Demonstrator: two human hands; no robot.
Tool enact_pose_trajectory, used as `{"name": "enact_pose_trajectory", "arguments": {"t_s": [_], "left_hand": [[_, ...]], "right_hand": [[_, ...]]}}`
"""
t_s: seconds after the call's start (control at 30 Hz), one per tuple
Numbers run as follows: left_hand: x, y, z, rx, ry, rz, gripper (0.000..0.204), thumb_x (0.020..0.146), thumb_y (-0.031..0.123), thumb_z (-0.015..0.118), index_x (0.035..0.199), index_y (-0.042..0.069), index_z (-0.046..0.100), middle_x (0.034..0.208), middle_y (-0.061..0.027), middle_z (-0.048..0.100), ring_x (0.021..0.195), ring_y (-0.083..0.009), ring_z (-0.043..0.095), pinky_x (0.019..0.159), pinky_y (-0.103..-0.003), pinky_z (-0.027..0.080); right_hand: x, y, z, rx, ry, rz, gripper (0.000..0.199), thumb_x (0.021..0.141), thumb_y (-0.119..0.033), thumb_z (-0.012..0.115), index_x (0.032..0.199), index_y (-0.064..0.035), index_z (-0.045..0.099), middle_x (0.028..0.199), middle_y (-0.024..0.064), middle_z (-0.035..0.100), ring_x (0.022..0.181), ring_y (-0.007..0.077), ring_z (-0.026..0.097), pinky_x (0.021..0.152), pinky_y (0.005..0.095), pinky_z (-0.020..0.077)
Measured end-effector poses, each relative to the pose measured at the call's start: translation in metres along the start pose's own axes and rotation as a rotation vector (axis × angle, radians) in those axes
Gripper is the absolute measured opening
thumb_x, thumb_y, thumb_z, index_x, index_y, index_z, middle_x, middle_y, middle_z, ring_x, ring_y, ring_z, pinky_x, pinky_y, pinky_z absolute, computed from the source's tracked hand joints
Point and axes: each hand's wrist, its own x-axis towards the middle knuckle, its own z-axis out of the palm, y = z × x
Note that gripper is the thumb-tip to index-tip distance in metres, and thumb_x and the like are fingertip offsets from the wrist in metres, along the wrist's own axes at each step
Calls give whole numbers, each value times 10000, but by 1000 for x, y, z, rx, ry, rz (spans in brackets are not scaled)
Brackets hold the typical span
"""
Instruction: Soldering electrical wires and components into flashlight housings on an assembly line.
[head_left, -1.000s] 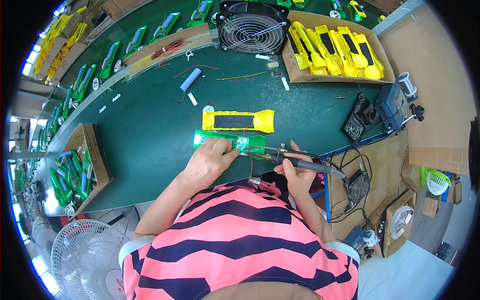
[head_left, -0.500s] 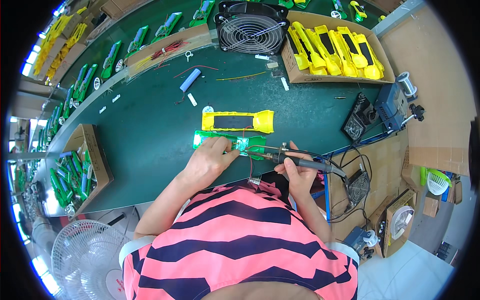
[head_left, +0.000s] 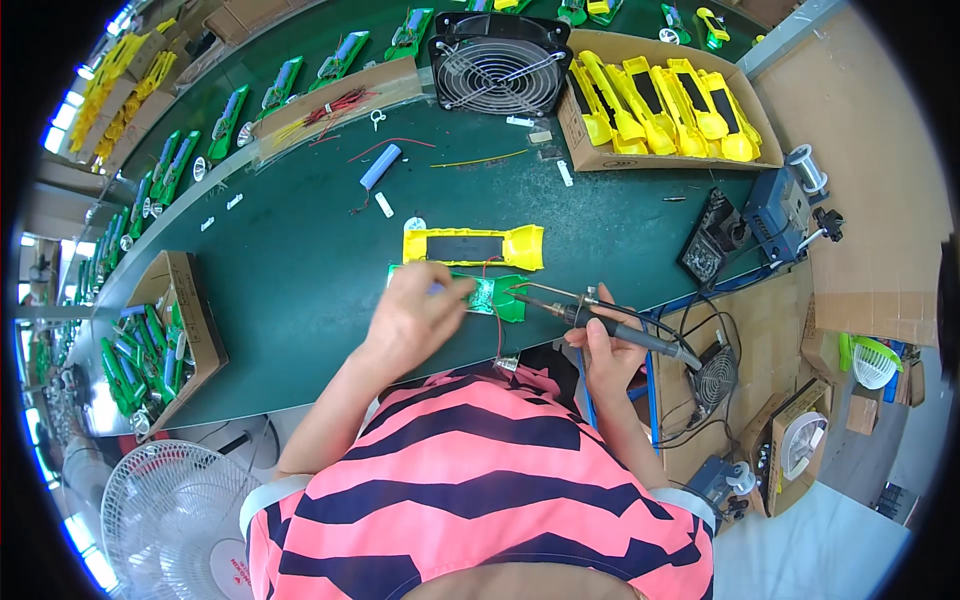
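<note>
Beneath the left hand (head_left: 412, 312), fingers curled, lies the green flashlight half-shell (head_left: 512, 309), likely light and stiff; hold its side walls, as the circuit board (head_left: 482, 293) appears fragile. Whether the fingers pinch anything is unclear; the right hand (head_left: 612, 358) grips the soldering iron (head_left: 642, 339)

I receive a bright picture, the counter (head_left: 290, 310) evenly lit. At the left rim, light patches (head_left: 64, 115) burn white with blue fringes. The fisheye bends straight edges, the corners are black, and the left hand (head_left: 412, 318) looks slightly blurred.
</note>
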Motion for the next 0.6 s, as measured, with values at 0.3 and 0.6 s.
{"name": "enact_pose_trajectory", "arguments": {"t_s": [0.3, 0.6], "left_hand": [[29, -55, -24, 297, -134, -412, 265, 648, -27, 556, 888, 64, 623, 844, -146, 526, 738, -301, 576, 633, -374, 483], [-33, -8, -48, -1, 0, -22, 452, 616, 77, 730, 909, 39, 388, 1178, -216, 431, 1041, -385, 468, 908, -449, 383]], "right_hand": [[1, -31, -2, -102, 25, -149, 262, 812, 22, 520, 1066, 63, 473, 942, 151, 559, 659, 168, 625, 637, 252, 513], [27, -74, -12, -167, 230, -249, 258, 811, 15, 510, 1063, 59, 477, 838, 130, 592, 645, 150, 616, 635, 240, 506]]}}
